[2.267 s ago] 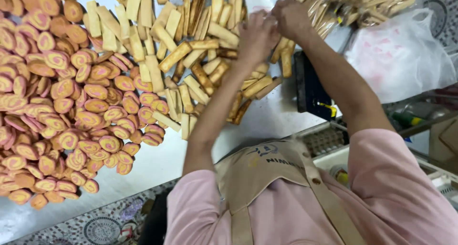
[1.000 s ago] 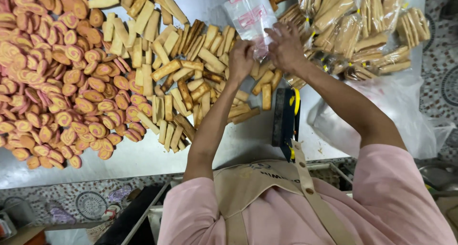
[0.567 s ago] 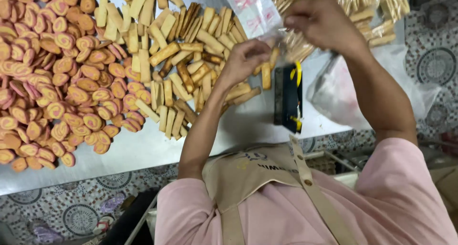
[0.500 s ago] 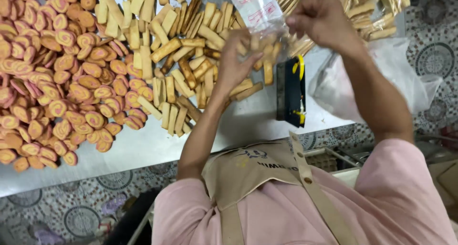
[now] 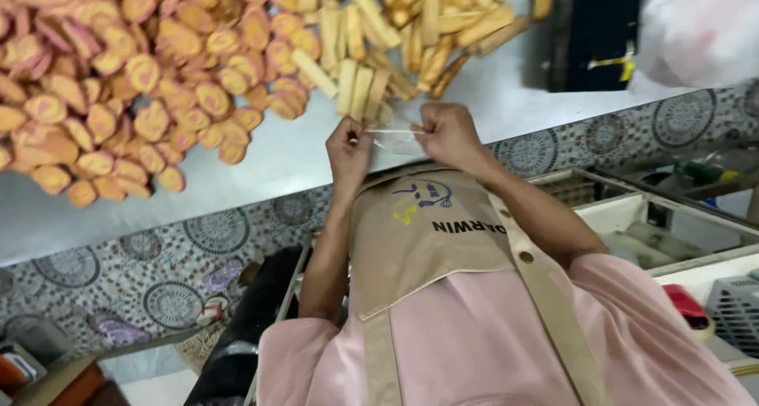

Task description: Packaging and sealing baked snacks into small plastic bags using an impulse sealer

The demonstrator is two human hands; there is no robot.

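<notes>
My left hand (image 5: 348,149) and my right hand (image 5: 447,133) are close together at the near edge of the steel table (image 5: 261,173). Between them they pinch a small clear plastic bag (image 5: 395,137), each hand on one side of its top edge. I cannot make out what is inside the bag. Just beyond the hands lie pale stick-shaped biscuits (image 5: 360,86), the near end of a large heap (image 5: 427,18). My tan apron (image 5: 427,240) over a pink shirt fills the lower frame.
A wide pile of round orange-and-pink swirl cookies (image 5: 118,74) covers the table's left. A black device (image 5: 593,30) and a white plastic bag (image 5: 700,26) sit at the back right. Crates and trays (image 5: 632,224) stand on the patterned floor (image 5: 166,295) to the right.
Both hands have drawn back from above the stick biscuit heap to the table's near edge, close to my apron. The clear bag came with them and is now stretched between the hands.
</notes>
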